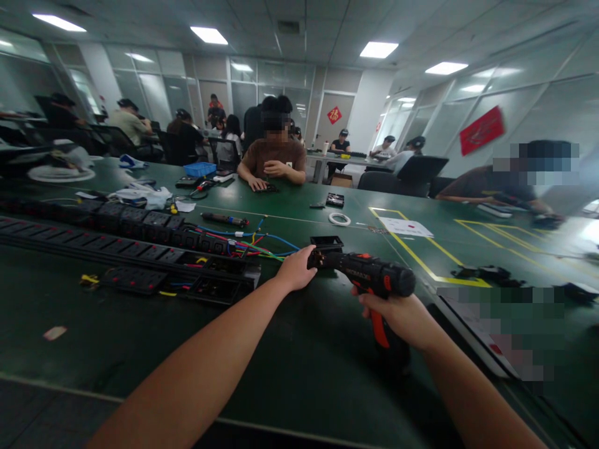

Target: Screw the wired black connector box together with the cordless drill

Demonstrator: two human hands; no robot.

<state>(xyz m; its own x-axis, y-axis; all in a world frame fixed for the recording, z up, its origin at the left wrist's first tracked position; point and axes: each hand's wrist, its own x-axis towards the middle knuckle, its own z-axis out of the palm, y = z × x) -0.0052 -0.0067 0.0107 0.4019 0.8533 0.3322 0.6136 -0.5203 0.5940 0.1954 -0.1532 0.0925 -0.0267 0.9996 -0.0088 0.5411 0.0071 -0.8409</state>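
From my remote seat I look out through the head camera, and the relation that counts here is the line between my two hands. My right hand [405,315] has its fingers wrapped round the grip of a black and orange drill [372,272], which sits just right of the middle of the frame, above the green counter [262,380]. The drill's body lies nearly across the frame, its nose toward the centre and its rear end a little lower, to the right; the grip drops toward the lower right. My left hand [299,271], at the centre, is the nearer one to that nose: its fingers are closed in on a small dark piece [319,257] with a brassy glint, directly left of the nose, so piece and drill body lie roughly in line. Whether the drill's tip touches the piece I cannot tell; that gap is too small and dark. Just beyond the piece lies a black box [327,242], and coloured wires [269,241] end near my left fingers. They lead to a long black power strip [98,240] running out to the left edge, well apart from the drill.
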